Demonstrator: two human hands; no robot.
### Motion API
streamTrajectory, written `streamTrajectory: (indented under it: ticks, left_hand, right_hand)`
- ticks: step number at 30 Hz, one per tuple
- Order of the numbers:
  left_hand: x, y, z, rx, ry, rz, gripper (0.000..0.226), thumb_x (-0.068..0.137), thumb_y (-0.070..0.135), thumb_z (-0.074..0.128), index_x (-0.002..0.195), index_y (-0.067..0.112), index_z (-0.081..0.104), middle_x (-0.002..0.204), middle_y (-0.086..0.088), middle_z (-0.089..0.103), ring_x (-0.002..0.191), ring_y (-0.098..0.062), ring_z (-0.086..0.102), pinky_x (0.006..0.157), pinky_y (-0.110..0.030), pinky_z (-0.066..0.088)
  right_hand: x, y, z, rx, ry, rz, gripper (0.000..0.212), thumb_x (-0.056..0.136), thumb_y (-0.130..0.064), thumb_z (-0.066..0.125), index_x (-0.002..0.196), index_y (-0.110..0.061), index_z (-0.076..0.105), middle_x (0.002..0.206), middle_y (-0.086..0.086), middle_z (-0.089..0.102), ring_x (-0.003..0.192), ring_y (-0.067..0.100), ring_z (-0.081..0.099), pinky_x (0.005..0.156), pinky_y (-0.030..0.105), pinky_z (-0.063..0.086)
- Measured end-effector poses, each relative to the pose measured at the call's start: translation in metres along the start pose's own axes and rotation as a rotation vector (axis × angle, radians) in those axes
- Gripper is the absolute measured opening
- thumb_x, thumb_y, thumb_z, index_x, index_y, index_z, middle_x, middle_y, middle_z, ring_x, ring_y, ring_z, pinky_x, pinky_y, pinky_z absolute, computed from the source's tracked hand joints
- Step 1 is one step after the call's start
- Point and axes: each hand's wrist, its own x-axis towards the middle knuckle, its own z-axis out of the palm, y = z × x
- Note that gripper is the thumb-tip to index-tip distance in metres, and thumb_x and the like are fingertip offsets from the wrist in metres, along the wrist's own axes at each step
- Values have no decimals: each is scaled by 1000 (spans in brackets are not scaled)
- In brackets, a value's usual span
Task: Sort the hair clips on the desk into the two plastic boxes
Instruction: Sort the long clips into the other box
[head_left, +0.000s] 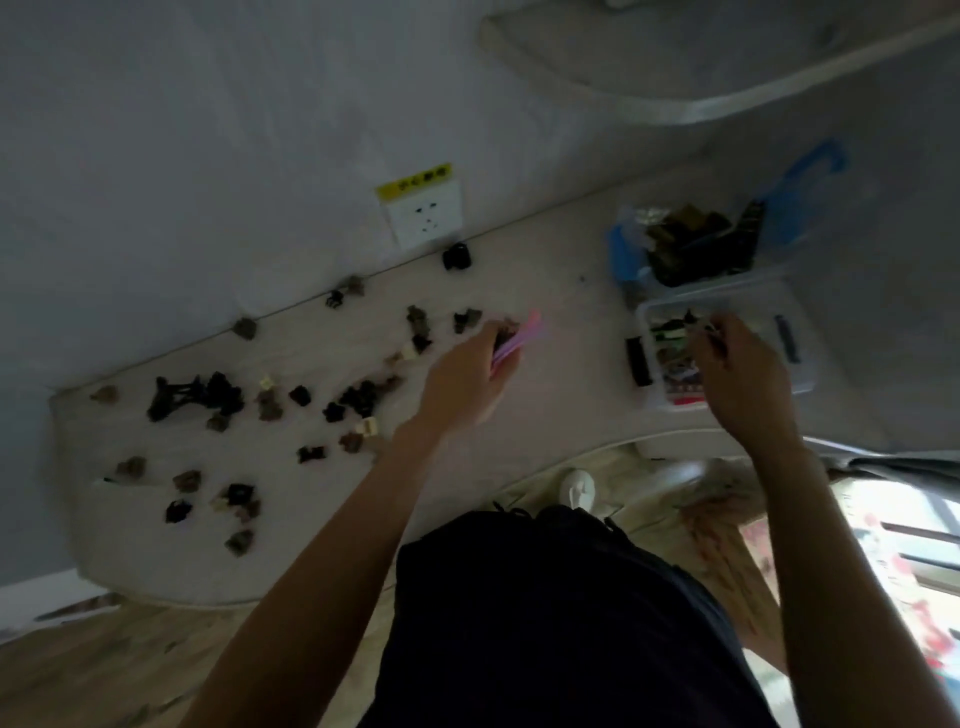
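Observation:
Several small black, brown and cream hair clips lie scattered over the left and middle of the pale desk. My left hand is over the desk's middle, closed on a bunch of long pink and purple clips. My right hand hovers over the near clear plastic box, fingers pinched on a small dark clip. That box holds several mixed clips. Behind it stands a second clear box with blue handles, filled with dark green and black clips.
A white wall socket with a yellow label sits above the desk's far edge. A black clip lies just below it. A curved shelf hangs overhead at the right. Wooden floor and my dark clothing fill the foreground.

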Motion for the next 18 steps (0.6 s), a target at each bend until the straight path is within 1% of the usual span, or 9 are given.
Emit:
streamTrajectory:
  ticks: [2, 5, 8, 10, 12, 14, 16, 17, 18]
  left_hand:
    - [11, 32, 23, -40, -1, 49, 27, 96, 28, 47, 117, 12, 53, 73, 8, 48, 52, -7, 41, 46, -13, 25]
    - [22, 80, 60, -64, -40, 87, 27, 95, 29, 48, 117, 14, 53, 77, 5, 52, 56, -9, 44, 50, -20, 30]
    - [34, 117, 87, -18, -66, 77, 29, 94, 33, 48, 119, 19, 52, 90, -1, 62, 68, -16, 54, 58, -27, 37]
    - [45, 135, 98, 50, -71, 73, 32, 94, 34, 48, 122, 18, 50, 96, -4, 64, 73, -20, 59, 61, -31, 44]
    - [57, 149, 106, 133, -79, 82, 34, 93, 33, 48, 123, 17, 49, 103, -6, 63, 79, -24, 61, 66, -38, 50]
    - [69, 161, 116, 192, -69, 116, 36, 91, 30, 51, 126, 18, 48, 112, -7, 61, 87, -26, 62, 67, -34, 49]
    - [80, 168, 126, 264, -88, 147, 40, 90, 26, 52, 129, 19, 48, 119, -7, 59, 96, -26, 61, 70, -31, 44]
    - [85, 170, 131, 308, -123, 152, 43, 90, 24, 53, 131, 21, 46, 124, -7, 56, 104, -26, 58, 77, -32, 45]
    - [90, 171, 138, 349, -171, 148, 46, 89, 23, 53, 134, 22, 43, 129, -7, 52, 113, -27, 53, 88, -35, 44]
  right_hand:
    - [14, 31, -17, -70, 27, -31, 22, 95, -20, 47, 101, -1, 56, 97, 27, 62, 93, 41, 57, 78, 40, 39]
    - [34, 66, -25, -182, -62, -85, 26, 93, -16, 50, 111, 1, 56, 107, 29, 58, 100, 42, 52, 83, 45, 40]
    - [43, 82, -24, -204, -186, -212, 28, 90, -14, 56, 114, 0, 58, 111, 27, 57, 105, 40, 49, 88, 42, 36]
    - [44, 88, -25, -207, -224, -282, 31, 86, -10, 61, 115, 2, 59, 114, 27, 57, 109, 40, 49, 94, 42, 35]
    - [42, 95, -28, -201, -158, -286, 32, 81, -2, 62, 112, 7, 58, 115, 29, 58, 110, 43, 50, 96, 44, 37]
    - [38, 103, -34, -161, -30, -271, 28, 78, 3, 60, 105, 8, 60, 110, 29, 60, 105, 45, 53, 92, 47, 42]
    - [33, 110, -37, -149, 32, -268, 28, 77, 1, 61, 105, 5, 61, 109, 27, 62, 103, 43, 56, 88, 47, 45]
    - [31, 112, -37, -141, 19, -258, 30, 78, -1, 61, 108, 2, 61, 111, 24, 62, 105, 41, 55, 89, 46, 45]
    - [29, 115, -37, -127, -9, -243, 32, 79, -4, 61, 111, -1, 60, 114, 22, 61, 108, 39, 54, 91, 45, 44]
